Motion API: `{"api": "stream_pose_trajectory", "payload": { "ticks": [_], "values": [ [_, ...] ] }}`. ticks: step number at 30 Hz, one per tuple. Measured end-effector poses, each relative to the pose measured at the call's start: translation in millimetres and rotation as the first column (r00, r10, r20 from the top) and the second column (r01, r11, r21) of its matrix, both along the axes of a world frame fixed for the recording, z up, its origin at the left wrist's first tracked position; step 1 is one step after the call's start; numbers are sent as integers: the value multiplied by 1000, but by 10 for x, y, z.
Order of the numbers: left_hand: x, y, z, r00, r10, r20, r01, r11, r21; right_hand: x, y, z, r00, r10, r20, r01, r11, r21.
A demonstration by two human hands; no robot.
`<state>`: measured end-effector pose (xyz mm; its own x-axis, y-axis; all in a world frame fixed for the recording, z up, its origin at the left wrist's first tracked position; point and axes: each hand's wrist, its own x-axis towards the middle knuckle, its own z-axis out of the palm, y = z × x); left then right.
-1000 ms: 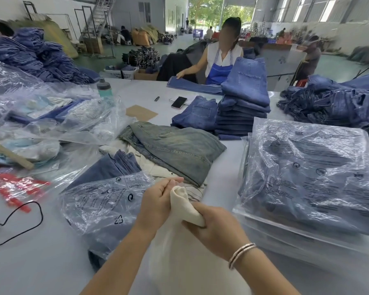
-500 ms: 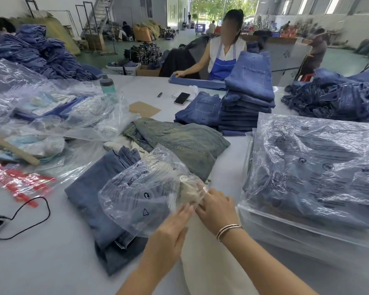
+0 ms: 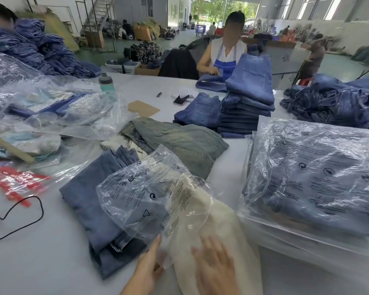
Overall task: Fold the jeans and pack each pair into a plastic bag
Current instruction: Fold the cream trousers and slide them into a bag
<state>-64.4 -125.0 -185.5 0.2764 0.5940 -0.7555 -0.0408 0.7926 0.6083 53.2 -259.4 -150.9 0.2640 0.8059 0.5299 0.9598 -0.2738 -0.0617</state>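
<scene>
In the head view, near the table's (image 3: pixel 41 256) front edge, the cream jeans (image 3: pixel 213 231) sit partly inside a clear plastic bag (image 3: pixel 149 199). The left hand (image 3: pixel 147 271) pinches the bag's open mouth with thumb raised; the right hand (image 3: pixel 215 267), blurred, lies with fingers spread flat on the cream cloth. Folded blue jeans (image 3: pixel 87 201) lie beneath the bag, and bagged jeans (image 3: pixel 315 179) are stacked toward the right edge.

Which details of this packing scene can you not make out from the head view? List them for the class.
- Right hand: motion-blurred, so its hold on the cream garment is unclear.
- Cream garment: its far end is veiled by the crinkled plastic bag, its near end cut off by the bottom edge.
- Bag print: too small to read.
- Bagged stack: glare hides the count.
</scene>
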Motion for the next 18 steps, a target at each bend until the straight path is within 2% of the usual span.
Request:
{"api": "stream_pose_trajectory", "payload": {
  "ticks": [3,5,7,9,10,12,15,17,18],
  "values": [
    [90,54,-9,999,-1,49,3,999,-42,-202,-24,-378,983,-68,172,84,993,-87],
    [115,59,0,998,-17,64,19,999,-44,-186,49,-481,968,-138,209,158,984,-80],
    [112,40,-3,996,-52,74,53,999,-8,-154,146,-463,975,-188,116,208,956,-206],
    [80,20,-29,994,-46,98,47,999,-1,-112,286,-476,972,-201,-123,131,895,-426],
    [74,16,-46,993,-41,112,42,999,-14,-75,353,-472,943,-255,-215,128,871,-474],
    [76,15,-60,994,-36,99,39,999,-29,54,482,-448,922,-300,-244,135,841,-524],
    [90,33,-76,995,-53,85,57,997,-51,217,588,-182,945,-283,-164,115,758,-643],
    [126,61,-55,988,-66,137,76,994,-72,325,594,-176,920,-267,-287,56,814,-578],
    [162,82,-32,979,-63,192,79,994,-77,348,557,-146,872,-282,-399,29,845,-534]
  ]
}}
